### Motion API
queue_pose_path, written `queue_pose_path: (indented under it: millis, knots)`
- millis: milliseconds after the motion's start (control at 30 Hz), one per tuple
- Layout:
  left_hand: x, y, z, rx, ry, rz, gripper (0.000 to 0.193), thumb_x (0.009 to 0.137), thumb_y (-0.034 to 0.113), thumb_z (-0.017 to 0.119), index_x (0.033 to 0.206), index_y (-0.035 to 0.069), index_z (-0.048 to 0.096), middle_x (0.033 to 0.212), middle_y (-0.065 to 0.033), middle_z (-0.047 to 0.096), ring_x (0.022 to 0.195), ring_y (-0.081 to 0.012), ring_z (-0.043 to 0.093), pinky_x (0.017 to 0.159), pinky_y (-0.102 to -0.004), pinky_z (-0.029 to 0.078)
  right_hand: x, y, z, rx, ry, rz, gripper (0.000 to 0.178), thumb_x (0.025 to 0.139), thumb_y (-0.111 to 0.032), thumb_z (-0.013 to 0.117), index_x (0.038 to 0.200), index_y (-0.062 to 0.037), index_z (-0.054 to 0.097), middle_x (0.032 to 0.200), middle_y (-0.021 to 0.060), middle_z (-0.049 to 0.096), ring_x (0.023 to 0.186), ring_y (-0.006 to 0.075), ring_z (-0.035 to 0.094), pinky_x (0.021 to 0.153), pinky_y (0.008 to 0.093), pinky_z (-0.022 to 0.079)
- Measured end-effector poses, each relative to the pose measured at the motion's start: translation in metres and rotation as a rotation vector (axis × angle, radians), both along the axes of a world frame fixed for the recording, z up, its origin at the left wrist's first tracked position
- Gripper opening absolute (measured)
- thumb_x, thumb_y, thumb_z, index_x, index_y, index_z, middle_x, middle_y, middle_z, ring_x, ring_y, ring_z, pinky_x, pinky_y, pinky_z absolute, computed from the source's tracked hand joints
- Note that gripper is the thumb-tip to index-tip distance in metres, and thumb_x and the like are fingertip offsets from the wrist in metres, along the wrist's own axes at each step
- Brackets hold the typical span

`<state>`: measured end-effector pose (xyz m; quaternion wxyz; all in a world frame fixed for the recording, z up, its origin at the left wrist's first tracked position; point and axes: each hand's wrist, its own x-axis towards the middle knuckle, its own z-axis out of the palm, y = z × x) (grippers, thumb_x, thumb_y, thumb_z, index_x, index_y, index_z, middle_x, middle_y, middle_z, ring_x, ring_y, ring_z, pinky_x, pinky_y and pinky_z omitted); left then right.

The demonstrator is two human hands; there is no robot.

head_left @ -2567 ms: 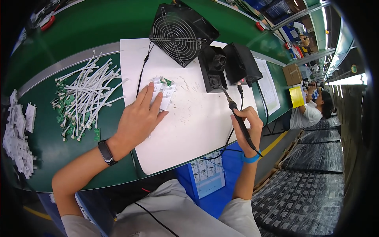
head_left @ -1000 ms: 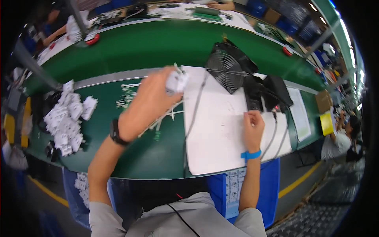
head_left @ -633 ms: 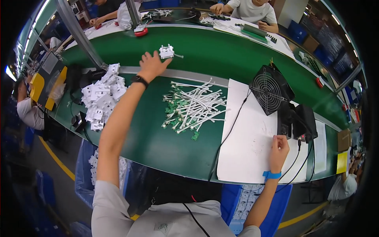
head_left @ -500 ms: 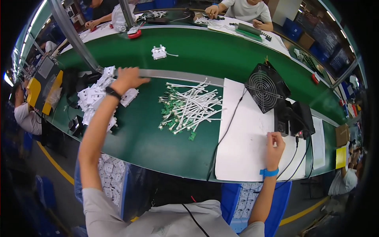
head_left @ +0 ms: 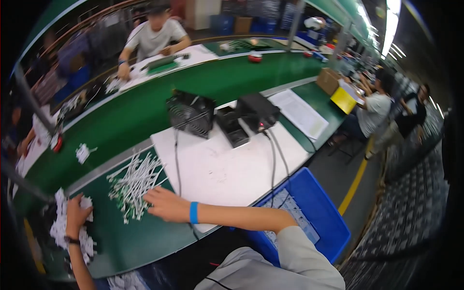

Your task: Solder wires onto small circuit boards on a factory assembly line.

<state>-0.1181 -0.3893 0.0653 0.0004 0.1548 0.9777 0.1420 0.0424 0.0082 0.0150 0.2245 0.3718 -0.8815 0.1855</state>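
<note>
My left hand (head_left: 77,211) rests on a heap of small white parts (head_left: 62,229) at the far left of the green bench, fingers curled down into it; a black watch is on that wrist. My right hand (head_left: 163,205), with a blue wristband, lies flat on the bench with its fingertips touching a loose pile of white wire leads (head_left: 136,180). Nothing shows inside the right hand. What the left hand's fingers enclose is hidden.
A white mat (head_left: 227,166) carries a black fan (head_left: 191,114), a black holder (head_left: 233,129) and a black power box (head_left: 259,111) with cables. One white part (head_left: 82,152) lies on the green belt (head_left: 135,113). A blue bin (head_left: 316,217) stands below. Other people work nearby.
My left hand left a white part on the belt and dropped to the heap of white parts. My right hand moved from the white mat left to the wire leads.
</note>
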Motion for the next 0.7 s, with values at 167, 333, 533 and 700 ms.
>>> queue_pose_path:
  millis: [167, 333, 533, 700]
  knots:
    - [-0.014, 0.013, 0.016, 0.302, 0.227, -0.063, 0.066, 0.083, 0.007, 0.076, 0.146, 0.006, 0.055, 0.128, -0.0145, 0.063, 0.118, -0.0284, 0.060, 0.104, -0.0389, 0.047, 0.006, 0.003, 0.006, -0.316, -0.045, 0.101, 0.009, 0.088, -0.017, 0.068, 0.086, -0.0080, 0.068, 0.102, 0.0112, 0.054, 0.102, 0.0314, 0.054, 0.088, 0.0427, 0.044]
    - [-0.014, 0.059, 0.028, 0.631, 0.268, -0.186, 0.072, 0.085, -0.005, 0.065, 0.153, 0.008, 0.045, 0.140, -0.0123, 0.048, 0.130, -0.0278, 0.053, 0.114, -0.0388, 0.040, 0.010, 0.009, 0.053, -0.882, -0.056, -0.043, 0.009, 0.095, -0.008, 0.067, 0.099, -0.0012, 0.062, 0.100, 0.0126, 0.059, 0.094, 0.0334, 0.059, 0.082, 0.0405, 0.049]
    - [0.036, 0.120, 0.068, 0.475, 0.662, -0.315, 0.078, 0.078, -0.003, 0.067, 0.152, 0.003, 0.044, 0.142, -0.0160, 0.051, 0.136, -0.0313, 0.047, 0.116, -0.0417, 0.037, -0.014, 0.008, 0.086, -1.411, -0.282, -0.101, 0.018, 0.102, -0.012, 0.064, 0.109, 0.0041, 0.066, 0.095, 0.0088, 0.069, 0.092, 0.0148, 0.066, 0.083, 0.0295, 0.052]
    - [0.069, 0.209, 0.075, 0.443, 0.610, -0.490, 0.076, 0.065, 0.007, 0.082, 0.136, 0.002, 0.054, 0.130, -0.0181, 0.061, 0.116, -0.0379, 0.059, 0.102, -0.0448, 0.047, 0.001, 0.045, 0.091, -1.285, -0.362, -0.196, 0.014, 0.096, -0.009, 0.071, 0.101, 0.0038, 0.074, 0.092, 0.0086, 0.077, 0.088, 0.0125, 0.071, 0.082, 0.0280, 0.055]
